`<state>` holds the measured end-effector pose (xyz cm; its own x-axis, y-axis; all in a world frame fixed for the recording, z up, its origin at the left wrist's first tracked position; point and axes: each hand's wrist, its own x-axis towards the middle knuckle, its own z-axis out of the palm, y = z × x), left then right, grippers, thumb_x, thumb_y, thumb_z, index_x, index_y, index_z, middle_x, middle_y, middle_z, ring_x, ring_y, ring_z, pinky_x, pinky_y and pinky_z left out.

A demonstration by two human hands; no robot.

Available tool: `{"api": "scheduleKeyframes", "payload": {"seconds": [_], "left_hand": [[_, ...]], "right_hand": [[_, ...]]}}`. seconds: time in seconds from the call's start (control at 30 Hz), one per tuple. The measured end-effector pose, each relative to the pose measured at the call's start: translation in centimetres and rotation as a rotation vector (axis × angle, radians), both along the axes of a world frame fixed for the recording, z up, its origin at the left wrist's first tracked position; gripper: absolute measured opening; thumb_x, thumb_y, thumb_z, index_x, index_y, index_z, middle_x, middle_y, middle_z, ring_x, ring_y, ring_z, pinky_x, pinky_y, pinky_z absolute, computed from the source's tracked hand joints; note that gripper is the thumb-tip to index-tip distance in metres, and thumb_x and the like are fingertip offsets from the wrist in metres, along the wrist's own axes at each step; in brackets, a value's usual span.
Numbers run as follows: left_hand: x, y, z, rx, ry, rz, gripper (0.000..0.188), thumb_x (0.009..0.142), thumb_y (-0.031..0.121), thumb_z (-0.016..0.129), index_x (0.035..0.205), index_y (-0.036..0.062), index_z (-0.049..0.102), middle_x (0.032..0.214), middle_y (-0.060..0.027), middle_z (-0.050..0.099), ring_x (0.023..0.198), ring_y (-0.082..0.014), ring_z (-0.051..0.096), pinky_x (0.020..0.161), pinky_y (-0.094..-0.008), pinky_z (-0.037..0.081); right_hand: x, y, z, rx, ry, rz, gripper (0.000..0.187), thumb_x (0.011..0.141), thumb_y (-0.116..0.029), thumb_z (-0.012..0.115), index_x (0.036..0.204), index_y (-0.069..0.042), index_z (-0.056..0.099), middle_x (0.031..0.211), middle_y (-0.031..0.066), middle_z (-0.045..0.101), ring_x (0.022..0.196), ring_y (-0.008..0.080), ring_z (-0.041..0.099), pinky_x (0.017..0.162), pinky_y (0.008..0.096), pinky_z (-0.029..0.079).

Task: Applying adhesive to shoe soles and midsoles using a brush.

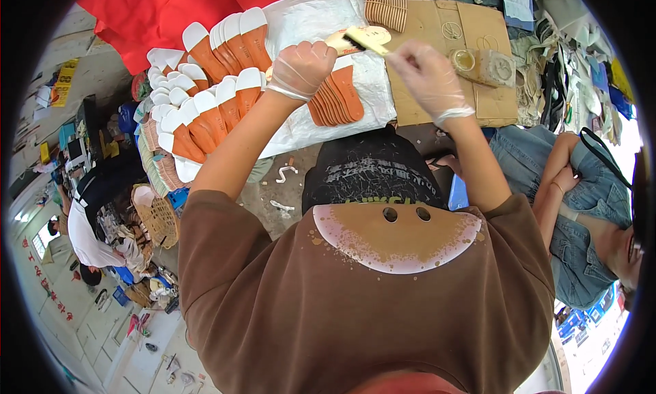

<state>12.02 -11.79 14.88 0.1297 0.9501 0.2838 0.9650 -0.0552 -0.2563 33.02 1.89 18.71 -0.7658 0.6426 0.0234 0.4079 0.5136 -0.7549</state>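
Note:
My left hand [303, 69], in a clear thin glove, is closed in a fist above the white sheet. What it holds, if anything, is hidden by the fingers. My right hand [425, 76], gloved the same way, grips a small brush [367, 41] with a pale yellow-green handle and dark bristles. The bristle end is over a cream, flat piece with rounded ends [376, 33], just right of my left fist. Below the fist lies a fanned stack of orange-brown insoles [335, 100]. Further left, overlapping rows of orange insoles with white ends [229, 46] cover the sheet.
Cardboard [437, 32] on the right bears a tub of yellowish stuff [465, 61] and a clear container [495, 67]. Striped tan pieces [386, 5] are stacked at the back. Red cloth [150, 18] lies far left. A person in denim [533, 162] sits close on the right, arms folded.

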Motion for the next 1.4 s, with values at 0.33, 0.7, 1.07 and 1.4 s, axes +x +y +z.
{"api": "scheduleKeyframes", "payload": {"seconds": [0.33,0.7,1.07,1.4], "left_hand": [[-3.4,-1.8,1.9,0.173,-0.044,-0.263,0.01,0.072,0.013,0.063,0.077,0.0097,0.055,0.067,-0.0009,0.047,0.055,-0.0134,0.053,0.043,-0.025,0.044],[-1.9,-4.4,6.2,0.296,-0.312,-0.342,0.036,0.064,0.005,0.074,0.098,0.0059,0.062,0.073,-0.0029,0.056,0.061,-0.0186,0.06,0.047,-0.0297,0.045],[0.5,-3.1,7.5,0.413,-0.417,-0.415,0.041,0.061,0.0,0.071,0.101,0.0048,0.063,0.079,-0.0065,0.061,0.067,-0.0246,0.063,0.054,-0.033,0.05],[-0.7,-3.0,5.9,0.532,-0.533,-0.263,0.038,0.059,-0.003,0.07,0.096,0.0048,0.064,0.079,-0.0083,0.063,0.069,-0.0259,0.064,0.056,-0.0343,0.051]], "right_hand": [[3.1,3.9,-1.1,-0.14,-0.189,-0.037,0.028,0.088,-0.027,0.068,0.078,-0.003,0.059,0.068,-0.0004,0.052,0.061,0.0082,0.045,0.055,0.0271,0.038],[6.0,5.4,3.4,-0.678,0.041,0.244,0.026,0.087,-0.023,0.069,0.07,-0.007,0.056,0.07,-0.0064,0.048,0.067,0.0031,0.043,0.059,0.0206,0.035],[2.8,5.1,4.8,-0.655,0.064,0.373,0.021,0.085,-0.02,0.071,0.074,-0.007,0.059,0.073,-0.0059,0.053,0.07,0.0029,0.046,0.06,0.0202,0.037],[3.5,6.3,3.9,-0.414,0.152,0.392,0.02,0.082,-0.02,0.071,0.075,-0.005,0.059,0.075,-0.0029,0.051,0.068,0.0063,0.045,0.057,0.0231,0.035]]}}
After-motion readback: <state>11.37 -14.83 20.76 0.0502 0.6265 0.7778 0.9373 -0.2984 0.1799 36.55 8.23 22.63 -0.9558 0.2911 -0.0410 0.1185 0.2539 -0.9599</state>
